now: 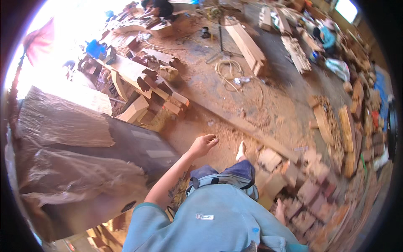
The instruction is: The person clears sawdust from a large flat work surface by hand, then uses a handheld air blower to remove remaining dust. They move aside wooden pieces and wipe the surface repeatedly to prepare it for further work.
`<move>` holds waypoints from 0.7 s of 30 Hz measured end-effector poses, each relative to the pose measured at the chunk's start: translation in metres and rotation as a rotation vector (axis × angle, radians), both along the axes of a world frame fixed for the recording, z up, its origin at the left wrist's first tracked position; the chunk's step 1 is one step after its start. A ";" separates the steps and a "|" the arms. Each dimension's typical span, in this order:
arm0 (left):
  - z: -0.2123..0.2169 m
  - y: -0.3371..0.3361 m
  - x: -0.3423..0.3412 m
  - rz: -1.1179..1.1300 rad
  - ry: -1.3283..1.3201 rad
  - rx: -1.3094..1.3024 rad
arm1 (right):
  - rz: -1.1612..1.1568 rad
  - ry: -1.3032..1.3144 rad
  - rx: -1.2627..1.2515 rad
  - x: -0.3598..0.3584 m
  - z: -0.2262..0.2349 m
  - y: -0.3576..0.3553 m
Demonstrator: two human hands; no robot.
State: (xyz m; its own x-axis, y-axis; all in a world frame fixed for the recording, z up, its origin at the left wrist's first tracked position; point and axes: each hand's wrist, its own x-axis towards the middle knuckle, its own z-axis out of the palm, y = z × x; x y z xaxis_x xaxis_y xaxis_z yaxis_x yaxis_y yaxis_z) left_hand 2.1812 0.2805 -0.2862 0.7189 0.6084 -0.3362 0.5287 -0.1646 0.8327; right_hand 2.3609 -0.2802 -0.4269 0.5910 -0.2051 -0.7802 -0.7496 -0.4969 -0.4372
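Note:
Stretched forward over the sawdust-covered floor, my left hand has loosely bent fingers, with the thumb a little apart and nothing visible in them. It hangs beside a dark, box-like piece partly wrapped in clear plastic sheet, not touching it. My right hand shows only in part, low by my side. Its fingers are too small and blurred to read, so any hold is hidden. Nearest to it lies a pile of wooden blocks. A foot of mine steps on the sawdust.
A long wooden beam lies ahead, near a coiled hose or cable. Stacked timber stands at the left. A low ledge crosses the floor. Carved wood pieces lie right. Two people sit farther off.

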 end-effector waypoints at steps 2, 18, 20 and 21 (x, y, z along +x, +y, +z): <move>-0.034 0.041 0.038 0.087 -0.008 0.035 | 0.197 -0.129 0.267 0.054 -0.084 0.020; -0.282 0.077 -0.106 1.478 0.748 -0.679 | 0.421 -0.145 0.113 0.424 -0.113 0.529; -0.309 0.131 -0.123 1.362 0.765 -0.575 | 0.406 -0.192 0.215 0.425 -0.112 0.645; -0.332 0.196 -0.050 1.468 0.585 -0.778 | 0.486 -0.273 0.256 0.453 -0.102 0.680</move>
